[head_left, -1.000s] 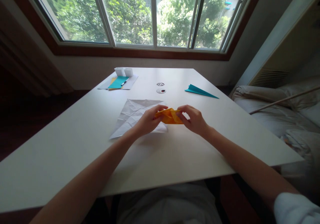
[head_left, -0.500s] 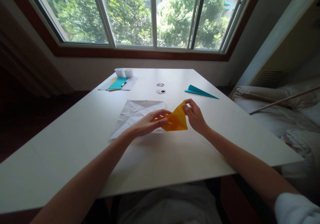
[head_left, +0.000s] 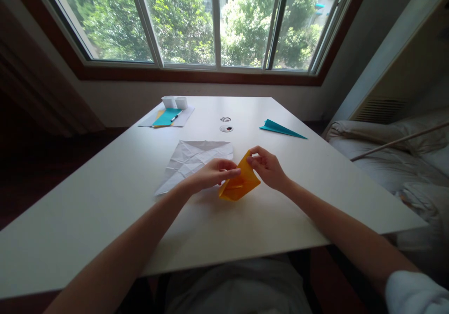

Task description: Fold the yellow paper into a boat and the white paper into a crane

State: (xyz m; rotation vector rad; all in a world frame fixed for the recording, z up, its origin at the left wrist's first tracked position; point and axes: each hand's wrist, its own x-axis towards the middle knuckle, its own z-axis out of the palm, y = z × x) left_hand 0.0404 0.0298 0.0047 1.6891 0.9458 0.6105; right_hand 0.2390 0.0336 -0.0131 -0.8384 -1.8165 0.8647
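A folded piece of yellow-orange paper [head_left: 242, 183] is held between my two hands, tilted just above the white table [head_left: 280, 220]. My right hand [head_left: 268, 168] pinches its upper corner between thumb and fingers. On the paper's left side, the thumb and fingers of my left hand [head_left: 213, 173] close on an edge; the exact grip is partly hidden. A creased sheet of white paper [head_left: 191, 159] lies flat behind and to the left, partly covered by my left hand.
A folded blue paper dart [head_left: 282, 128] lies at the right. Toward the back left are blue paper [head_left: 166, 116], a pen [head_left: 176, 116] and two small white containers [head_left: 181, 102]. Round inserts [head_left: 226, 128] sit mid-table. A padded sofa [head_left: 372, 145] stands at the right.
The yellow-orange paper has turned and come a little nearer to me. My right hand has moved slightly left and down, and my left hand now grips higher on the paper.
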